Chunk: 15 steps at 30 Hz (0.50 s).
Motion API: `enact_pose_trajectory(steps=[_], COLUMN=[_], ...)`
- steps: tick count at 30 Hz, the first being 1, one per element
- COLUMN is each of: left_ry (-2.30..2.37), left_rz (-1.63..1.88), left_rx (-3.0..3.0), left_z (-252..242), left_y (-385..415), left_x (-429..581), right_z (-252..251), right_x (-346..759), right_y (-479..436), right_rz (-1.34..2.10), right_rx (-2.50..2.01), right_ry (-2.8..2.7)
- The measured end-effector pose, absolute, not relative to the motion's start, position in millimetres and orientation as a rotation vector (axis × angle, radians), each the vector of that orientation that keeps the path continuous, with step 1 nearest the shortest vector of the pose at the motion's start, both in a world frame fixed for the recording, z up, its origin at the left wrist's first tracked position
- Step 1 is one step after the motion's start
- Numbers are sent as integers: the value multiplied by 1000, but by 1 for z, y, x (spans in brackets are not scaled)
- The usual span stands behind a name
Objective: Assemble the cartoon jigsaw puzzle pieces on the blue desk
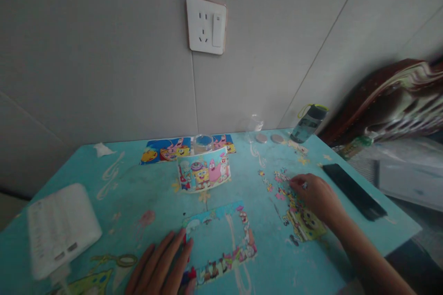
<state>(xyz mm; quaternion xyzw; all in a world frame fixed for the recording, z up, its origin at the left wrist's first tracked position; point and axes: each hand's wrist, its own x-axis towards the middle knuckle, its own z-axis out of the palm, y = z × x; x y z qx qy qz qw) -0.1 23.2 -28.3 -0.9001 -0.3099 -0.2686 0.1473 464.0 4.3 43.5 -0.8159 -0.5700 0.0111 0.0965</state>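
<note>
A partly built puzzle frame point(238, 249) lies on the turquoise table point(138, 184), only its border joined. My left hand point(159, 265) rests flat with fingers spread, its fingertips touching the frame's left edge. My right hand point(316, 196) is curled over a heap of loose puzzle pieces point(280, 184), fingertips pinched on a small piece. A joined yellow cartoon section point(306, 226) lies just under that hand. A cartoon reference picture point(203, 170) stands propped behind the frame.
A white power strip point(60, 230) sits at the left. A long cartoon card point(166, 149), a small blue-lidded jar point(202, 143), a clear cup point(255, 125), two round lids point(269, 138), a tilted water bottle point(308, 123) and a black phone point(353, 190) stand around. A wall socket point(206, 24) is above.
</note>
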Motion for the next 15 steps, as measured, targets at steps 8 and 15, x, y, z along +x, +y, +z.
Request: enact_pose_trajectory(steps=[8, 15], left_ry=[-1035, -1146], left_rz=[-655, -626], left_rx=[-2671, -2746], left_z=[-2, 0], left_y=[8, 1], left_x=[7, 7], right_z=[42, 45], right_x=[489, 483], right_y=[15, 17], right_rz=[260, 251], right_rx=[-2411, -2409], right_ry=[-1668, -1608])
